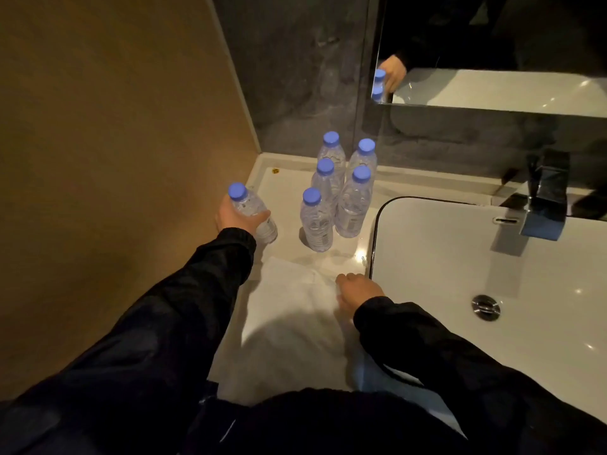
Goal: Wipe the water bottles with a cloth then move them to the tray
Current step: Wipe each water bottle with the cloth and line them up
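Observation:
Several clear water bottles with blue caps (331,192) stand grouped on the white counter (282,178) near the back wall. My left hand (235,218) grips one more bottle (254,211), tilted, to the left of the group. A white cloth (289,310) lies flat on the counter in front of the bottles. My right hand (356,289) rests on the cloth's right edge, fingers curled onto it. No tray shows in this view.
A white sink basin (460,290) with a drain (485,307) fills the right side, a chrome tap (545,198) behind it. A mirror (492,60) hangs above. A tan wall (115,126) bounds the left.

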### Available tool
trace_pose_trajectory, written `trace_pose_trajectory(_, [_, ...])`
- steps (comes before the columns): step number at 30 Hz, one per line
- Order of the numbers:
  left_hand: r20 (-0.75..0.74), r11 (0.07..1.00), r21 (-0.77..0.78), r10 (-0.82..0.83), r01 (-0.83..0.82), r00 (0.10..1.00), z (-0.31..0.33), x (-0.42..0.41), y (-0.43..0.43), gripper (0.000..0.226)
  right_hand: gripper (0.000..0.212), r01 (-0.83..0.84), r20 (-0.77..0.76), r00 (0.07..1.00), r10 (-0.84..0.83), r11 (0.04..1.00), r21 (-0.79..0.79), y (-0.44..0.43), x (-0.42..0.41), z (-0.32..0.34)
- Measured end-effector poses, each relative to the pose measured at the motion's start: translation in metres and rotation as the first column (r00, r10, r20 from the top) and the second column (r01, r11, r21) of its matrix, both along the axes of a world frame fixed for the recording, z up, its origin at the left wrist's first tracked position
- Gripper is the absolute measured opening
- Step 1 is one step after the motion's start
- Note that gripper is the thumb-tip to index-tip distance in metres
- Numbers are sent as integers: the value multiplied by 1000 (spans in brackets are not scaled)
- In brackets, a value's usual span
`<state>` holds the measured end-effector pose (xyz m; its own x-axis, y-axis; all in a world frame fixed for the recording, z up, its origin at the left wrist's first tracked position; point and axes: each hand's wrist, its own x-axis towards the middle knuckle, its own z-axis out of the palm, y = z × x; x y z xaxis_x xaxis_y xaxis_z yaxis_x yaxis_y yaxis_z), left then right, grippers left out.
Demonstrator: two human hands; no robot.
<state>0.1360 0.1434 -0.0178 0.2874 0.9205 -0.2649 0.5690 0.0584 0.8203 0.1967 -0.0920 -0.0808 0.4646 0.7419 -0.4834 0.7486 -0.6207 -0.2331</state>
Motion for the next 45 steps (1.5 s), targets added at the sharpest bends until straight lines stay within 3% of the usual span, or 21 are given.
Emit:
trace_pose_trajectory(6, [-62,997,-2,-74,74,995,-4,24,24,56,15,-147,180,973,146,989,-8,4,-7,-2])
trace_pose_trajectory(9, [-52,997,-51,-53,51,997,-14,26,34,61,29,-116,194,974,116,993,-13,6,-10,-14])
trace_pose_trajectory(13, [-3,992,-110,-59,58,998,-11,24,29,58,29,-84,234,969,73,996,37,2,-16,-14])
trace_pose_trajectory(15, [52,1000,-27,-6,8,999,0,15,12,58,30,-74,235,970,58,996,56,-1,-18,-17])
trace_pose_trajectory(17, [108,980,197,-2,-19,994,7,1,-23,64,31,-49,215,976,26,994,99,0,-19,-19])
trace_pose_trajectory(19, [178,964,244,-150,104,972,5,-11,-69,69,32,2,183,983,-24,993,118,2,-22,-18])
trace_pose_trajectory(21, [170,949,103,-313,299,934,-5,-8,-99,81,33,35,160,985,-55,991,128,2,-22,-17])
trace_pose_trajectory(23, [146,932,2,-360,363,922,-15,5,-109,96,34,30,130,990,-46,992,126,0,-23,-20])
trace_pose_trajectory(25, [169,939,-38,-330,341,929,-15,22,-110,101,39,83,18,996,-86,986,145,-2,-18,-23])
trace_pose_trajectory(28, [186,961,-29,-264,274,946,-10,42,-110,90,34,66,84,994,-76,991,115,-9,-19,2])
trace_pose_trajectory(34, [35,985,-20,-170,171,985,-13,57,-98,65,30,75,-135,989,-59,991,113,-15,-17,11])
trace_pose_trajectory(38, [132,986,-126,123,-107,984,-8,34,-92,56,33,149,-223,967,-120,982,118,-16,-21,6])
trace_pose_trajectory(41, [264,927,-252,342,-278,902,3,-3,-84,35,34,312,-334,907,-258,943,119,-16,-23,4])
trace_pose_trajectory(45, [326,869,-346,465,-354,823,19,-63,-74,27,34,614,-511,720,-469,773,156,-7,-18,3])
